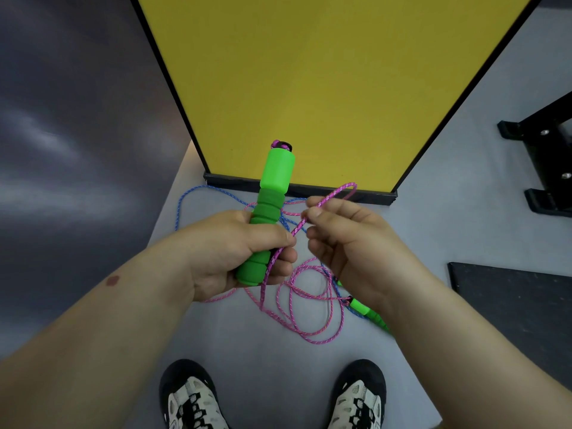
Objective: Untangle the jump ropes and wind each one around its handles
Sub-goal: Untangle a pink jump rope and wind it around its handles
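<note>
Two hands meet at the centre of the frame before a yellow panel [325,72], the largest object we see, filling the upper middle. Our left hand [235,252] wraps its curled fingers around an upright green handle [272,193]. Our right hand [349,239] pinches the pink rope [309,308] between thumb and forefinger, a loop rising above it. Below centre, pink coils lie tangled with a blue rope [198,190] beside a second green handle [368,311] on the grey floor [278,366].
</note>
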Motion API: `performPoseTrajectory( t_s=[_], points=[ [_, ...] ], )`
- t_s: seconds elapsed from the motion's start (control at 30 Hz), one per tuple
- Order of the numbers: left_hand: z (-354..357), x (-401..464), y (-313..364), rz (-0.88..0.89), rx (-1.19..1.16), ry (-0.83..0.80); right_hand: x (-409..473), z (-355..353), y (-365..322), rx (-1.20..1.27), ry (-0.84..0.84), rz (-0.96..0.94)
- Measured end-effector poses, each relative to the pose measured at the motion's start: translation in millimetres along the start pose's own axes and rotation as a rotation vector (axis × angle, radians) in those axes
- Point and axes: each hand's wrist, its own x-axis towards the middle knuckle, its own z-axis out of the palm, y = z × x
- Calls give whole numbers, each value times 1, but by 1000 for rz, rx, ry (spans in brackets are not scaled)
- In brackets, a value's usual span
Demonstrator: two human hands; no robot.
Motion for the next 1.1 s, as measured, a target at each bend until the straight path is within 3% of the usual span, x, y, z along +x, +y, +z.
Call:
performPoseTrajectory(
  t_s=[0.17, 0.73, 0.97, 1.1],
  points=[
    [1, -1, 0, 2, -12, 22, -5, 7, 8, -66, -115, 18],
    [2, -3, 2, -6, 2, -10, 8, -10, -10, 127, 155, -90],
    [3, -3, 2, -6, -6, 2, -2, 3, 4, -6, -108, 40],
    [3, -3, 3, -2, -2, 18, -3, 4, 6, -65, -111, 6]
  ],
)
